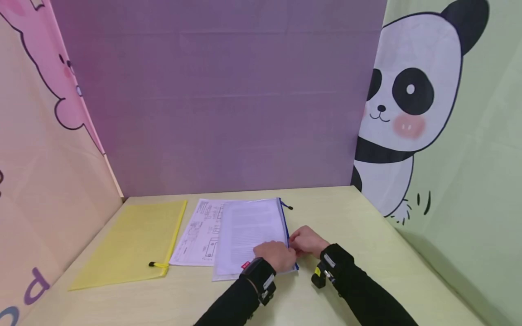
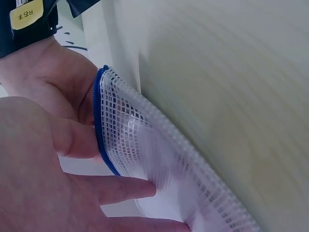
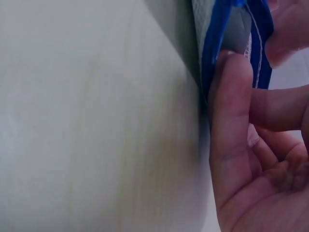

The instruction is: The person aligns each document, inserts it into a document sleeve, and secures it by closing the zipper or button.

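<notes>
A clear mesh zipper pouch (image 1: 254, 226) with a blue zipper edge lies on the table, printed paper showing through it. My left hand (image 1: 276, 256) holds the pouch near its lower right corner. Its fingers (image 2: 128, 188) rest on the mesh, while the thumb meets the blue edge. At that same edge, my right hand (image 1: 308, 241) grips the blue zipper tape (image 3: 212, 63). The right index finger (image 3: 233, 87) reaches into the gap between the two parted blue edges. The dark-tipped zipper pull (image 1: 289, 207) sits at the far corner.
Printed sheets (image 1: 200, 235) with diagrams lie partly under the pouch. Further left is a yellow zipper pouch (image 1: 126, 240), its pull (image 1: 157, 264) near the front corner. A purple panel (image 1: 228, 99) stands behind the table, with a panda-printed panel (image 1: 469, 158) on the right.
</notes>
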The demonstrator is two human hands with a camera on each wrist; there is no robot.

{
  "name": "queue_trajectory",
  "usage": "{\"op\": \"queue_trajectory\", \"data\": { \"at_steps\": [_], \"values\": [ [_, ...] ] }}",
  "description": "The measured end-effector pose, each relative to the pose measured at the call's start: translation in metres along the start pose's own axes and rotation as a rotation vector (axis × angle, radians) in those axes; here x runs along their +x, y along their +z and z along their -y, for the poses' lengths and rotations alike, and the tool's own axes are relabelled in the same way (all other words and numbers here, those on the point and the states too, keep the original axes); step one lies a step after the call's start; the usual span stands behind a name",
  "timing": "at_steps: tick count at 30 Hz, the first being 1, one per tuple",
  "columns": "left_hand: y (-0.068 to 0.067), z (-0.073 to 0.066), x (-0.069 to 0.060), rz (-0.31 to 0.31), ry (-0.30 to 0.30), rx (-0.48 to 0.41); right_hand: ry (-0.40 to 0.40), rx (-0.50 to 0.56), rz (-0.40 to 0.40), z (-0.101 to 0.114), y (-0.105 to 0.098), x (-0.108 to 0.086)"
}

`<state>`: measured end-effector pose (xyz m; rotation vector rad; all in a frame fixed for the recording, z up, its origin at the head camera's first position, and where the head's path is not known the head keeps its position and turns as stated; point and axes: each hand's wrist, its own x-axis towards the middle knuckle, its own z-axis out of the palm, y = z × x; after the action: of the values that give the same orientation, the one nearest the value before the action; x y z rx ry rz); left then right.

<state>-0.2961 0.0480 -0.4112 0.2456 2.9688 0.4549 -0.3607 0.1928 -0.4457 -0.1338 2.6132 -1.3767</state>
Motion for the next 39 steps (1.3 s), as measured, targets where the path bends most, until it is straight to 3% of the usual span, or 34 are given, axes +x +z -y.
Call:
{"op": "queue_trajectory", "data": {
  "at_steps": [10, 19, 26, 30, 35, 39],
  "values": [
    [-0.003, 0.002, 0.0, -0.028, 0.001, -0.005, -0.009, 0.0, -0.007, 0.007, 0.003, 0.003],
    [-0.001, -0.002, 0.001, -0.032, -0.009, 0.008, -0.163, -0.137, 0.009, 0.01, 0.002, -0.003],
    [0.004, -0.007, 0.001, -0.018, -0.028, 0.055, -0.073, -0.144, -0.02, 0.008, -0.004, -0.011],
    [0.004, -0.007, 0.001, 0.004, -0.052, 0.075, -0.071, -0.099, -0.034, 0.005, -0.01, -0.012],
    [0.005, -0.004, -0.004, -0.004, -0.071, 0.044, -0.053, -0.088, -0.06, 0.002, -0.03, -0.013],
    [0.004, 0.0, -0.008, -0.006, -0.037, 0.058, -0.028, -0.13, -0.1, 0.001, -0.051, -0.011]
  ]
}}
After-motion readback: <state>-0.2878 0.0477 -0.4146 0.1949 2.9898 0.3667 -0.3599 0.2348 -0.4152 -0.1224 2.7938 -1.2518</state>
